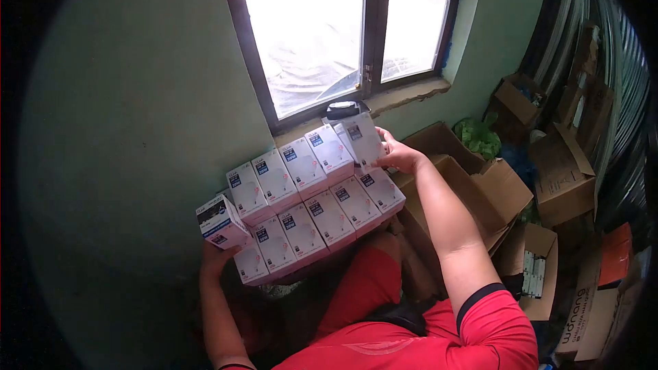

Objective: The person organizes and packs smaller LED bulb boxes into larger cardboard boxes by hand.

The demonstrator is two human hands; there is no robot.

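White light bulb boxes with dark blue labels stand in two rows in front of me, a front row [322, 223] and a back row [299, 164]. My left hand [218, 260] is closed around the lower part of a light bulb box [223, 223] at the left end, which sits tilted and shows a dark printed side. At the right end of the back row, my right hand [399, 153] grips the side of another light bulb box [363, 138]. This box leans slightly, and some of my fingers are hidden behind it.
A dark object [344, 109] lies on the window sill [411, 101] behind the boxes. To my right, an open cardboard carton [473, 195] stands near a green plastic bag [478, 137]. More cartons [563, 178] and long metal pipes [627, 89] crowd the right side.
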